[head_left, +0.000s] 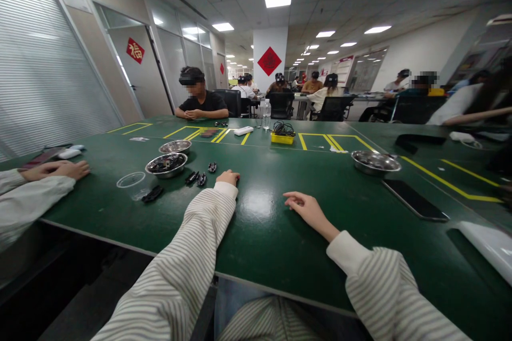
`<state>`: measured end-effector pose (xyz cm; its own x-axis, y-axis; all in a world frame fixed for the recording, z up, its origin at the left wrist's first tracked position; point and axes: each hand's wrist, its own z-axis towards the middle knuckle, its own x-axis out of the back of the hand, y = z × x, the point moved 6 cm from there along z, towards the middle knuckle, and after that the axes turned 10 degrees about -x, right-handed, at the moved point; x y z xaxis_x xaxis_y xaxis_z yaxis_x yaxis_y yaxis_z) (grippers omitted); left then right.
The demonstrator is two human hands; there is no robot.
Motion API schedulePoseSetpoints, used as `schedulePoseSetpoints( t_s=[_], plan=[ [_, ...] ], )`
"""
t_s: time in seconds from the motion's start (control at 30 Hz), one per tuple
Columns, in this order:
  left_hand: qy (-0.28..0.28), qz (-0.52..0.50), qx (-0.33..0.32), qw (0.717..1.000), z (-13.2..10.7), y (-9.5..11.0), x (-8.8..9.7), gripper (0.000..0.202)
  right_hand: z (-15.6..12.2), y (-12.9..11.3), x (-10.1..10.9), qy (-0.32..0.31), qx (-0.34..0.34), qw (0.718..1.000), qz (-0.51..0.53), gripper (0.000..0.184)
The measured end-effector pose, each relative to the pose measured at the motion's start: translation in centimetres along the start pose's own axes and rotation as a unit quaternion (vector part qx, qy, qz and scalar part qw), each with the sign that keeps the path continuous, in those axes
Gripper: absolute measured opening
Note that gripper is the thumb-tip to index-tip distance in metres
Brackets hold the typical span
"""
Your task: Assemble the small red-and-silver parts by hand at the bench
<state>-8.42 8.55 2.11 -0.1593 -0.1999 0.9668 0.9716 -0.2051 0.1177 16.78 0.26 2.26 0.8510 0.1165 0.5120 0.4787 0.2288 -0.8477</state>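
My left hand (229,177) rests on the green table (260,245), its fingers curled in and mostly hidden behind the knuckles. Anything inside it is out of sight. Just left of it lie several small black parts (201,179) that look like hair claw clips. Farther left, a metal bowl (166,172) holds a heap of similar dark parts. Beside that bowl are a clear plastic cup (132,184) and a black clip-like piece (152,194). My right hand (306,209) is apart from these, index finger stretched to the left, the others loosely bent, with nothing in it.
Behind the full bowl stands another metal bowl (176,145). To the right are a metal bowl (376,165), a phone (416,200) and a white object (488,248). Another person's hands (60,170) rest at left. A bottle (266,114) and yellow tray (282,138) stand farther back.
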Motion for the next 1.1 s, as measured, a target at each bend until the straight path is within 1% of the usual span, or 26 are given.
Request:
schedulePoseSetpoints(
  t_s=[0.1, 0.17, 0.27, 0.33, 0.4, 0.43, 0.47, 0.53, 0.57, 0.6, 0.67, 0.7, 0.73, 0.77, 0.83, 0.87, 0.93, 0.97, 1.0, 1.03, 1.1],
  plan=[
    [-0.014, 0.005, 0.009, 1.0, -0.2, 0.0, 0.0, 0.025, 0.0, -0.1, -0.2, -0.009, -0.001, 1.0, 0.003, 0.027],
    [-0.015, 0.01, 0.017, 1.0, -0.5, 0.1, 0.4, 0.029, 0.0, -0.1, -0.1, -0.008, -0.002, 1.0, 0.002, 0.027],
    [0.005, 0.016, 0.013, 1.0, -0.9, 0.6, 1.4, 0.036, 0.0, -0.2, -0.2, -0.009, -0.003, 1.0, 0.005, 0.027],
    [0.022, 0.015, -0.013, 1.0, -1.1, 1.7, 1.9, 0.037, 0.0, -0.2, -0.2, -0.011, -0.005, 1.0, 0.007, 0.027],
    [0.029, -0.006, -0.072, 0.997, -1.3, 3.6, 1.7, 0.033, 0.0, -0.3, -0.2, -0.01, -0.007, 1.0, 0.007, 0.027],
    [0.028, -0.029, -0.121, 0.992, -1.5, 5.1, 1.4, 0.03, 0.0, -0.3, -0.2, -0.01, -0.008, 1.0, 0.006, 0.027],
    [0.024, -0.057, -0.178, 0.982, -1.8, 6.6, 0.9, 0.027, 0.0, -0.3, -0.2, -0.01, -0.009, 1.0, 0.005, 0.026],
    [0.012, -0.112, -0.295, 0.949, -2.7, 9.8, -0.2, 0.022, -0.1, -0.4, -0.2, -0.009, -0.009, 1.0, 0.003, 0.026],
    [0.008, -0.13, -0.339, 0.932, -3.2, 11.1, -0.7, 0.021, -0.1, -0.5, -0.2, -0.009, -0.008, 1.0, 0.001, 0.025],
    [0.007, -0.14, -0.366, 0.92, -3.5, 12.0, -1.0, 0.021, -0.1, -0.5, -0.2, -0.009, -0.007, 1.0, -0.001, 0.025],
    [0.019, -0.145, -0.383, 0.912, -3.6, 12.6, -1.2, 0.026, -0.1, -0.6, -0.2, -0.01, -0.008, 1.0, -0.005, 0.025],
    [0.032, -0.142, -0.374, 0.916, -3.4, 12.3, -1.0, 0.028, -0.1, -0.6, -0.2, -0.01, -0.008, 1.0, -0.006, 0.025],
    [0.052, -0.133, -0.351, 0.925, -3.1, 11.5, -0.7, 0.03, -0.1, -0.6, -0.2, -0.011, -0.009, 1.0, -0.006, 0.025],
    [0.078, -0.118, -0.314, 0.939, -2.5, 10.4, -0.3, 0.03, -0.2, -0.6, -0.2, -0.011, -0.01, 1.0, -0.006, 0.025],
    [0.131, -0.076, -0.204, 0.967, -1.4, 7.1, 0.5, 0.028, -0.2, -0.5, -0.2, -0.012, -0.009, 1.0, -0.005, 0.025],
    [0.146, -0.058, -0.142, 0.977, -1.0, 5.4, 0.7, 0.027, -0.2, -0.5, -0.2, -0.014, -0.008, 1.0, -0.004, 0.025],
    [0.135, -0.046, -0.055, 0.988, -0.2, 2.5, 0.5, 0.021, -0.2, -0.5, -0.2, -0.015, -0.01, 1.0, -0.003, 0.025],
    [0.12, -0.05, -0.033, 0.991, 0.0, 1.6, 0.2, 0.017, -0.2, -0.5, -0.2, -0.016, -0.01, 1.0, -0.004, 0.024],
    [0.105, -0.057, -0.025, 0.993, 0.2, 1.1, -0.1, 0.014, -0.2, -0.5, -0.2, -0.016, -0.011, 1.0, -0.006, 0.024],
    [0.093, -0.063, -0.025, 0.993, 0.4, 0.9, -0.3, 0.012, -0.2, -0.5, -0.2, -0.016, -0.012, 1.0, -0.009, 0.024],
    [0.089, -0.08, -0.051, 0.991, 0.4, 1.8, -0.5, 0.012, -0.2, -0.5, -0.2, -0.016, -0.012, 1.0, -0.015, 0.024]
  ],
)
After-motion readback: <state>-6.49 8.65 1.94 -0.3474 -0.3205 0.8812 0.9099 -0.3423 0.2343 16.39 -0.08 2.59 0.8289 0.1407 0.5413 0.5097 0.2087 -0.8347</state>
